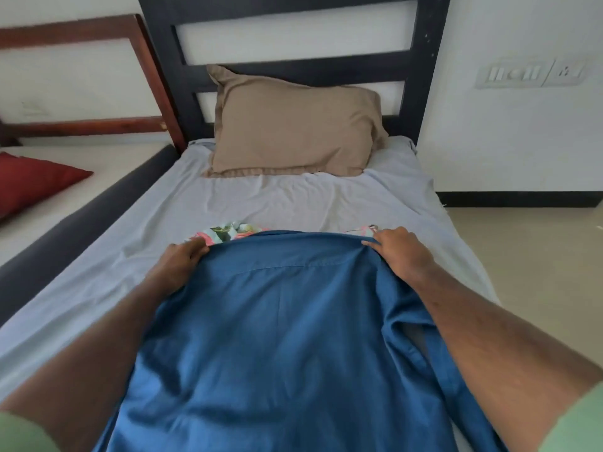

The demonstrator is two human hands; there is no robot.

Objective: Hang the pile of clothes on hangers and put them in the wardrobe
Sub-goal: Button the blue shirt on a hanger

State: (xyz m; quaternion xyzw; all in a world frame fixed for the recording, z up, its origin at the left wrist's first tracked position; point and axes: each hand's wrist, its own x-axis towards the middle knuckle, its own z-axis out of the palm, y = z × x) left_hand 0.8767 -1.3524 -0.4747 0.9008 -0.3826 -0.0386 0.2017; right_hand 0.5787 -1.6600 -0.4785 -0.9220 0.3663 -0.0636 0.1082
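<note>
A blue shirt (287,337) is spread back-side up in front of me over the bed. My left hand (177,264) grips its left shoulder, fingers curled round the cloth edge. My right hand (399,252) pinches the right shoulder near the collar. Just beyond the shirt's top edge a floral garment (225,232) in pink and green peeks out, mostly hidden under the blue cloth. No hanger or wardrobe is in view.
The bed's light grey sheet (287,197) stretches ahead to a tan pillow (293,125) against a dark slatted headboard (293,70). A second bed with a red cushion (32,181) lies on the left. Tiled floor (538,272) runs along the right.
</note>
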